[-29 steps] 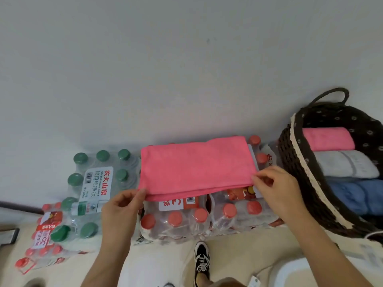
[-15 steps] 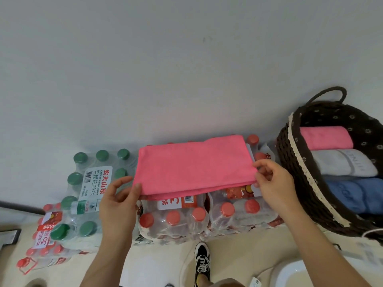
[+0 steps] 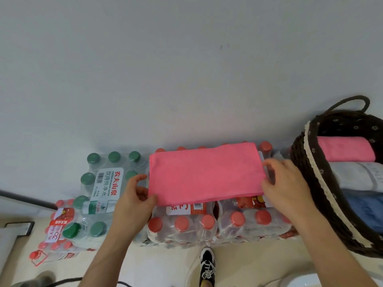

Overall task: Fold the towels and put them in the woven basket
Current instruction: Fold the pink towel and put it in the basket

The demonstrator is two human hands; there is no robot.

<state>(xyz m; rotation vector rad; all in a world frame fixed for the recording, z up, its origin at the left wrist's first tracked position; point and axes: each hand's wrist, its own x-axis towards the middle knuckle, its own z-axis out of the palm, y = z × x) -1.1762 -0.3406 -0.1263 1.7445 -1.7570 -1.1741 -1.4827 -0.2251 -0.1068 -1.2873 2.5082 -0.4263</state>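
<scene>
Standing over it all, I see a plain pale wall (image 3: 186, 69) filling everything towards 12 o'clock. At 3 o'clock sits the dark woven basket (image 3: 300, 166) with a cream lace rim and a loop handle. Inside it lie three folded towels side by side: a pink one (image 3: 346, 149), a grey one (image 3: 356, 176) and a blue one (image 3: 366, 210).

In the centre, shrink-wrapped packs of red-capped bottles (image 3: 182, 226) stand against the wall, their red labels mostly covered. At 9 o'clock from them is a green-capped pack (image 3: 107, 179) whose white label (image 3: 110, 184) reads 农夫山泉 饮用纯净水, with a barcode.

The pink towel (image 3: 205, 172) lies folded flat on top of the red-capped packs, outside the basket. The left hand (image 3: 132, 206) grasps its 9 o'clock edge, thumb on the near corner. The right hand (image 3: 288, 187) grasps the 3 o'clock edge, fingers curled at it.

At 6 o'clock a black-and-white shoe (image 3: 207, 264) shows on the floor.
</scene>
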